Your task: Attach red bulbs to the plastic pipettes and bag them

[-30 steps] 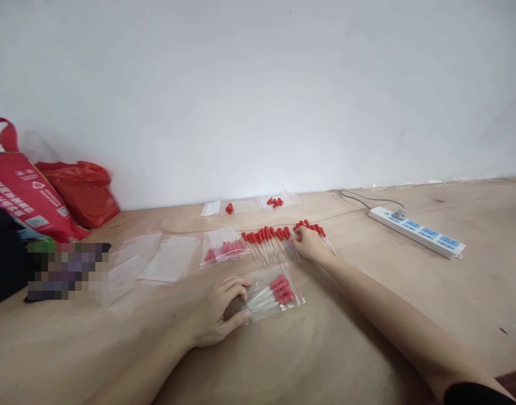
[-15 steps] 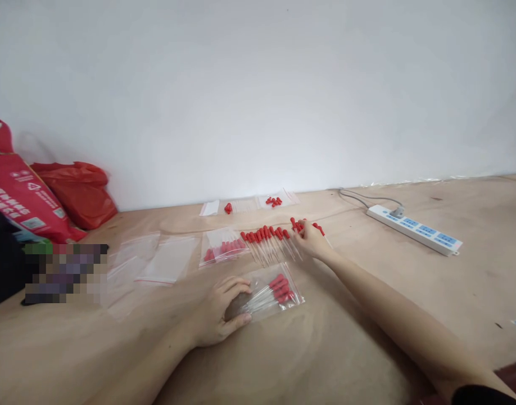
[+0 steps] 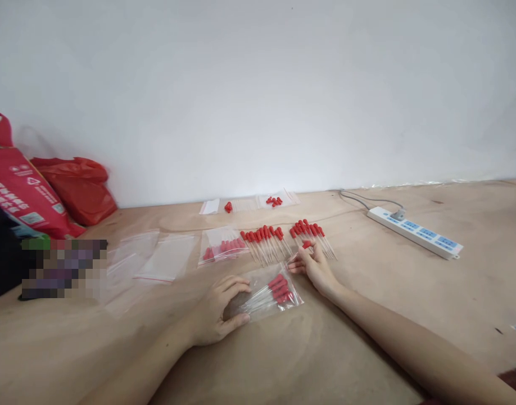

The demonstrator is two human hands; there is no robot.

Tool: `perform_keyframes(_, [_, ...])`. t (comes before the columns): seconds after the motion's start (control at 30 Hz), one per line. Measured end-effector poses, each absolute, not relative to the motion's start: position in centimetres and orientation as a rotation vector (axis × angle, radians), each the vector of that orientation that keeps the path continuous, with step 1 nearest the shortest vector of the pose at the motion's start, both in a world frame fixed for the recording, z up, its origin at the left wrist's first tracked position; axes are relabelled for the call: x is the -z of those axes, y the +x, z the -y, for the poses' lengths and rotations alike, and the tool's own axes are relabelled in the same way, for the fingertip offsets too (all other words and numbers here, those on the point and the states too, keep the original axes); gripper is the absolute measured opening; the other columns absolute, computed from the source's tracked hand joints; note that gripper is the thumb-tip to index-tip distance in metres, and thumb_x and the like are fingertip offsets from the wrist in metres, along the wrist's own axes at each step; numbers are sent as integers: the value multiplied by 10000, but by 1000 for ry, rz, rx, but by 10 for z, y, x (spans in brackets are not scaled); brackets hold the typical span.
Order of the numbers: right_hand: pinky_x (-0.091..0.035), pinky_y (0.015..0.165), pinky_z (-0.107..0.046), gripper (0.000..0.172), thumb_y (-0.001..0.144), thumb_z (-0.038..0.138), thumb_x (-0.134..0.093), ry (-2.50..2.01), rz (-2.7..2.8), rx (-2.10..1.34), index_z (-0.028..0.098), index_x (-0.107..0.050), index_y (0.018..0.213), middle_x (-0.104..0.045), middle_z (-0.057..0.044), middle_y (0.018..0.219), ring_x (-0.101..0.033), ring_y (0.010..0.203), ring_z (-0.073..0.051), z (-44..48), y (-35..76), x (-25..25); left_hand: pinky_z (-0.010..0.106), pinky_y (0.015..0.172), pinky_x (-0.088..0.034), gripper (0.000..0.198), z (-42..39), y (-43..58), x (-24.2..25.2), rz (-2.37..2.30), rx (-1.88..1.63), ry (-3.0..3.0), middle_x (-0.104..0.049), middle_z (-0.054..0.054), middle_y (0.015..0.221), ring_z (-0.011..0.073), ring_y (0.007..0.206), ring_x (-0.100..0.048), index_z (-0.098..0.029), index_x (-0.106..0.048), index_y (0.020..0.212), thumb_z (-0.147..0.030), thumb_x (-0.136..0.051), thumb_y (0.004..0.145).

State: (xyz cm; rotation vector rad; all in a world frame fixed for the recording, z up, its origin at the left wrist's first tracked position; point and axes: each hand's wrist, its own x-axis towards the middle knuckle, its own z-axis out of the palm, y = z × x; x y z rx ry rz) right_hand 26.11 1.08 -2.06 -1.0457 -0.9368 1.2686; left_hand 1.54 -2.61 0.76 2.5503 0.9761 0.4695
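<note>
- Pale wall (image 3: 258,101) beyond both hands; brown tabletop (image 3: 249,371) beneath them;
- Left hand (image 3: 220,309), thumb and fingers wide apart, against the left end of a clear bag (image 3: 260,277) holding red-bulbed droppers (image 3: 279,288);
- Right hand (image 3: 313,269) pinching one dropper (image 3: 307,244) beside the bag's corner; loose droppers (image 3: 312,229) just beyond;
- Power strip (image 3: 415,232) well right of it; red sack (image 3: 78,188) far left of the left hand.

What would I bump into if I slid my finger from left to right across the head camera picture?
Pink carrier bag, red plastic bag, flat see-through bags, left hand, nearest bag of red-topped droppers, right hand, white power strip.
</note>
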Motion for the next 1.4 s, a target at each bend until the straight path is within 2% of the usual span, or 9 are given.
perform_keyframes(0.17, [-487, 516, -242, 416, 606, 480, -629, -1019, 967, -1381, 202, -388, 800, -553, 57, 594, -572, 490, -97, -6, 259, 20, 391, 911, -396, 378, 27, 15, -9, -988, -493, 2532, -533, 71, 1146, 233, 1075, -481, -209, -462, 1118, -332, -539, 768])
perform_keyframes(0.33, [-368, 330, -173, 449, 590, 459, -649, -1088, 1148, -1331, 209, -373, 840, -511, 98, 568, -478, 361, -63, -3, 258, 23, 397, 905, -400, 402, 29, 16, -12, -1021, -482, 2514, -535, 75, 1149, 238, 1065, -489, -213, -446, 1143, -335, -533, 770])
perform_keyframes(0.47, [-278, 282, -152, 406, 620, 464, -642, -1133, 1289, -1351, 209, -374, 786, -507, 95, 551, -422, 314, -46, -1, 257, 25, 406, 910, -399, 409, 29, 16, -11, -1019, -484, 2518, -529, 84, 1163, 246, 1075, -485, -208, -446, 1145, -347, -535, 771])
perform_keyframes(0.7, [-355, 369, -173, 406, 577, 477, -689, -1054, 1414, -1449, 173, -492, 757, -587, 26, 650, -484, 430, -57, -2, 257, 28, 397, 921, -393, 402, 29, 16, -9, -1031, -513, 2515, -523, 73, 1176, 241, 1086, -480, -216, -451, 1146, -327, -543, 772])
perform_keyframes(0.9, [-484, 556, -281, 373, 619, 496, -648, -1142, 1381, -1376, 143, -589, 725, -625, -22, 633, -599, 574, -144, -5, 250, 38, 397, 913, -395, 399, 29, 16, -9, -1015, -496, 2513, -525, 79, 1147, 235, 1068, -481, -207, -438, 1148, -327, -532, 779])
perform_keyframes(1.03, [-453, 489, -236, 343, 615, 436, -678, -1181, 1409, -1348, 147, -599, 782, -618, -2, 650, -554, 516, -104, -10, 259, 36, 399, 916, -389, 401, 28, 16, -9, -1005, -488, 2504, -519, 83, 1153, 238, 1072, -477, -206, -439, 1149, -328, -533, 779])
perform_keyframes(1.1, [-443, 478, -218, 368, 571, 406, -718, -1106, 1447, -1507, 146, -597, 801, -609, 12, 649, -536, 504, -86, -11, 269, 30, 400, 922, -384, 404, 28, 16, -10, -1006, -483, 2503, -516, 85, 1161, 238, 1076, -475, -205, -439, 1154, -321, -533, 778])
perform_keyframes(1.2, [-466, 572, -216, 441, 463, 310, -790, -959, 1519, -1700, 137, -603, 824, -617, 11, 705, -555, 583, -78, -11, 281, 22, 395, 924, -384, 400, 28, 17, -11, -1010, -478, 2504, -519, 82, 1162, 237, 1079, -477, -207, -446, 1153, -313, -533, 777])
perform_keyframes(1.4, [-483, 592, -230, 537, 375, 259, -819, -954, 1542, -1681, 149, -583, 845, -604, 8, 744, -570, 616, -94, -10, 279, 25, 402, 909, -392, 382, 29, 18, -12, -990, -518, 2515, -532, 83, 1138, 242, 1056, -487, -207, -461, 1132, -335, -523, 778])
